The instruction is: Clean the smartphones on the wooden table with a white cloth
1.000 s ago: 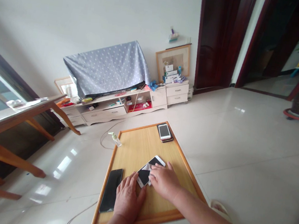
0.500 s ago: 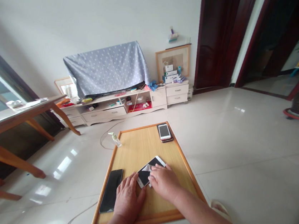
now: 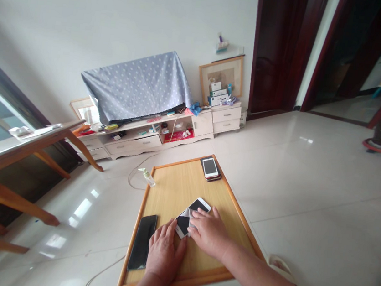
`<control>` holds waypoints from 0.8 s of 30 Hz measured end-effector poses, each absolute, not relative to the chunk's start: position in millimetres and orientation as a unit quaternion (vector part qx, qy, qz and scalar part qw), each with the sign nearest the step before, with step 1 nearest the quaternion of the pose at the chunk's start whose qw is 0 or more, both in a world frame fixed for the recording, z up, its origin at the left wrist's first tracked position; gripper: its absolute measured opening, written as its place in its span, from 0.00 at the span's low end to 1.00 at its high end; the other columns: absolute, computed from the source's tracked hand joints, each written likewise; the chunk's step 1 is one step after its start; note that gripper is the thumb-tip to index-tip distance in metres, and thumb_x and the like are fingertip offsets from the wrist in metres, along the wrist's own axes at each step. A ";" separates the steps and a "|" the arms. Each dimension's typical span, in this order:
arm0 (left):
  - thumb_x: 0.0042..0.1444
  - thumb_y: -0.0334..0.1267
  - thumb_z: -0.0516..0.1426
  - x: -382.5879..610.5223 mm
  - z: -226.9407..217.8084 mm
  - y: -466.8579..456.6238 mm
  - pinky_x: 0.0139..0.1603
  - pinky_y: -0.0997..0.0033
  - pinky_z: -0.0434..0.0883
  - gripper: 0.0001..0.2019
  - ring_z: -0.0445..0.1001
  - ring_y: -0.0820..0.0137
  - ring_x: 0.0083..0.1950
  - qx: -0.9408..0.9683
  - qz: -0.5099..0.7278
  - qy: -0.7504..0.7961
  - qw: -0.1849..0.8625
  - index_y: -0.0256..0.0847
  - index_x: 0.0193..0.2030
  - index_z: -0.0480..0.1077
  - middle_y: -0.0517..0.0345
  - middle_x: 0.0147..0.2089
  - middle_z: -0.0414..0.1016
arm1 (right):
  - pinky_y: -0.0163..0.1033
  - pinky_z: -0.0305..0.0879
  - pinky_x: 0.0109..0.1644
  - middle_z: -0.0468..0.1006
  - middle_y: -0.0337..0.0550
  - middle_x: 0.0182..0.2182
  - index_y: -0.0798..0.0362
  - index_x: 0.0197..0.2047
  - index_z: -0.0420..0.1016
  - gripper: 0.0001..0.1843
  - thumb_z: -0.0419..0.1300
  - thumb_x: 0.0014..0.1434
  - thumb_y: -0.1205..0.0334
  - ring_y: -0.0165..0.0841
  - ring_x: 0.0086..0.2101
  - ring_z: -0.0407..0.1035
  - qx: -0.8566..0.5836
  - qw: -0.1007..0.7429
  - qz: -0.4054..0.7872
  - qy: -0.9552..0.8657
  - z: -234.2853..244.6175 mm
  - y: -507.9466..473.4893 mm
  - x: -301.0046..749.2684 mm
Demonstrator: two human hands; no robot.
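A white smartphone [image 3: 200,204] with a dark screen lies slanted on the small wooden table [image 3: 175,187]. My left hand [image 3: 165,255] has its fingers at the phone's near left edge and its thumb by the lower end, gripping that corner. Over the screen, my right hand [image 3: 211,232] presses a thin grey cloth [image 3: 186,213] under its fingers, covering part of the phone. A larger black phone [image 3: 142,242] lies just left of my left hand.
A white phone [image 3: 210,167] rests on darker ones at the table's far right corner. A clear pump bottle [image 3: 148,177] stands at the far left edge. Beyond are a low white cabinet [image 3: 131,146] and a cloth-covered screen [image 3: 138,86]. A wooden table [image 3: 49,145] stands left.
My right hand and the cloth have shifted very slightly on the screen, and more of the cloth shows now. My left hand stays at the same corner of the phone.
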State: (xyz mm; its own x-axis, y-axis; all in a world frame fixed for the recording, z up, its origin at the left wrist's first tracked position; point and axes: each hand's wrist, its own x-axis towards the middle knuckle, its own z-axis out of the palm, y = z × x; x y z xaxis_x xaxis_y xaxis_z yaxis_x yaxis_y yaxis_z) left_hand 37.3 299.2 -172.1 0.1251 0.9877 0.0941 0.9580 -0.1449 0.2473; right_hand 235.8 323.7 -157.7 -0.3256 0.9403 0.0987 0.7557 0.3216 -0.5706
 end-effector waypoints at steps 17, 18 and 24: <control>0.64 0.51 0.51 39.3 -172.1 299.7 0.69 0.56 0.56 0.28 0.60 0.59 0.70 0.749 0.112 0.650 0.061 0.46 0.69 0.61 0.52 0.70 0.65 | 0.65 0.32 0.71 0.74 0.44 0.61 0.45 0.51 0.79 0.18 0.49 0.70 0.53 0.45 0.63 0.63 -0.526 0.215 0.214 -0.795 -155.8 323.1 241.9; 0.64 0.50 0.52 39.2 -172.4 299.6 0.69 0.56 0.56 0.28 0.60 0.59 0.70 0.750 0.112 0.650 0.061 0.46 0.69 0.61 0.52 0.70 0.65 | 0.65 0.32 0.70 0.74 0.45 0.62 0.46 0.52 0.79 0.18 0.50 0.70 0.53 0.45 0.63 0.63 -0.541 0.214 0.211 -0.785 -155.0 325.2 244.5; 0.63 0.48 0.52 38.1 -173.9 299.9 0.68 0.56 0.56 0.28 0.60 0.59 0.70 0.751 0.115 0.647 0.058 0.46 0.69 0.61 0.52 0.70 0.65 | 0.62 0.33 0.71 0.77 0.53 0.57 0.51 0.49 0.80 0.20 0.50 0.70 0.52 0.47 0.61 0.65 -0.578 0.200 0.181 -0.771 -150.4 324.3 244.1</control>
State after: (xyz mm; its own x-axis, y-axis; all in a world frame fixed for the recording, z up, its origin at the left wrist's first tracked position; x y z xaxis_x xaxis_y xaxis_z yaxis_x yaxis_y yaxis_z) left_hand 38.1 299.9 -173.9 0.1353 0.9859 0.0980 0.9593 -0.1551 0.2360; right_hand 244.1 324.3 -150.4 -0.2532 0.9624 0.0985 0.8180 0.2673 -0.5093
